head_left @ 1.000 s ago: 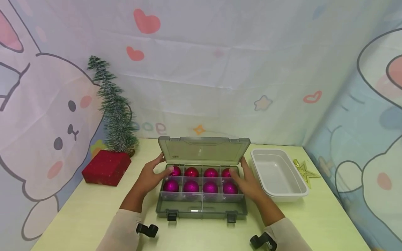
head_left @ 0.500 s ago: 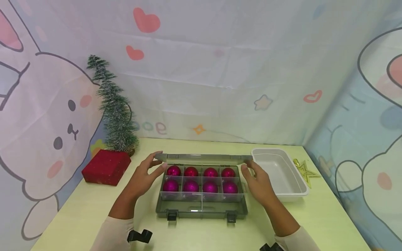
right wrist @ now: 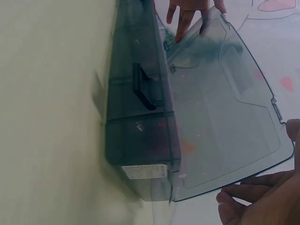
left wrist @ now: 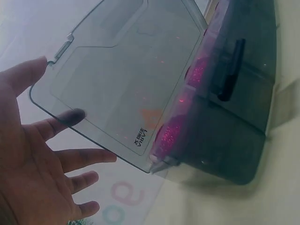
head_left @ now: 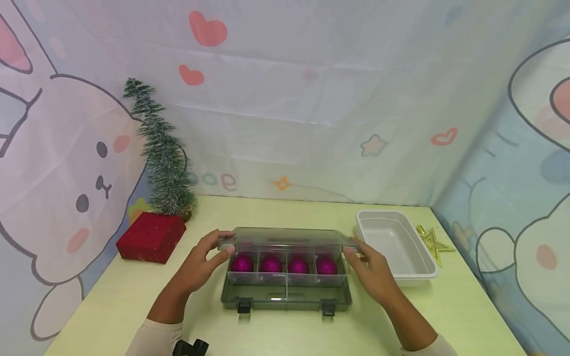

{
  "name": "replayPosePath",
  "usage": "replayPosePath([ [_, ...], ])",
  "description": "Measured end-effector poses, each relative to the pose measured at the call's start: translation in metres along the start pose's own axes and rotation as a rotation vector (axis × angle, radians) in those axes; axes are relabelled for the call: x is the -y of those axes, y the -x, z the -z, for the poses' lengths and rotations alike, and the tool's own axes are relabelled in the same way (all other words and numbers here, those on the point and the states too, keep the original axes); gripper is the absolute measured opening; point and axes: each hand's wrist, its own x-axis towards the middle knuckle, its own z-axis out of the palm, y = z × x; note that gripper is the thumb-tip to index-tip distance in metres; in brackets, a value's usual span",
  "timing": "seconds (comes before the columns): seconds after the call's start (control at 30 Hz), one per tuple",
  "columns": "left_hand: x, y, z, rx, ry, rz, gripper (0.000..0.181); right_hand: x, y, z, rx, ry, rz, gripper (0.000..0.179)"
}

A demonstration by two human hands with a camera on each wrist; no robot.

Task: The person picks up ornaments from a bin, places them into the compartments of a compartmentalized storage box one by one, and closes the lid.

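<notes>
A see-through grey plastic compartment box (head_left: 256, 295) sits at the middle of the table, its lid (head_left: 289, 238) tilted partway down. Magenta glitter Christmas balls (head_left: 270, 264) fill the compartments of one row; the row of balls behind is mostly covered by the lid. My left hand (head_left: 199, 266) pinches the lid's left corner between thumb and index finger, the other fingers spread beside it in the left wrist view. At the right corner, my right hand (head_left: 373, 275) grips the lid (right wrist: 220, 117) likewise, thumb on its edge. Two dark latches (head_left: 244, 305) hang from the box's front.
A white plastic tub (head_left: 398, 242) stands right of the box, with a gold star ornament (head_left: 434, 244) beyond it. At the left are a red block (head_left: 151, 237) and a small frosted Christmas tree (head_left: 165, 163). A printed curtain (head_left: 276, 99) hangs behind the table.
Both hands have shifted from the sides of the raised lid to its corners. The lid has swung forward and down, now covering most of the rear row of balls.
</notes>
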Motion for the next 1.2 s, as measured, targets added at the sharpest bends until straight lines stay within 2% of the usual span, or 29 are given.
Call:
replayPosePath([
  [0.07,0.003,0.003,-0.001,0.013,0.005,0.009,0.045,-0.004,0.004,-0.001,0.020,0.006,0.018,0.062],
  [0.3,0.015,0.014,-0.002,0.044,-0.024,0.059,0.052,-0.021,0.016,-0.004,0.107,-0.010,0.219,0.058],
  [0.4,0.021,0.016,-0.005,0.058,-0.020,0.058,0.055,-0.027,0.018,-0.005,0.141,-0.005,0.266,0.053],
  [0.77,0.050,0.015,-0.019,0.109,0.075,0.109,0.063,-0.050,0.016,-0.017,0.160,0.001,0.273,0.055],
  [1.2,0.066,0.015,-0.030,0.117,0.051,0.068,0.069,-0.065,0.013,-0.028,0.146,-0.017,0.239,0.051],
])
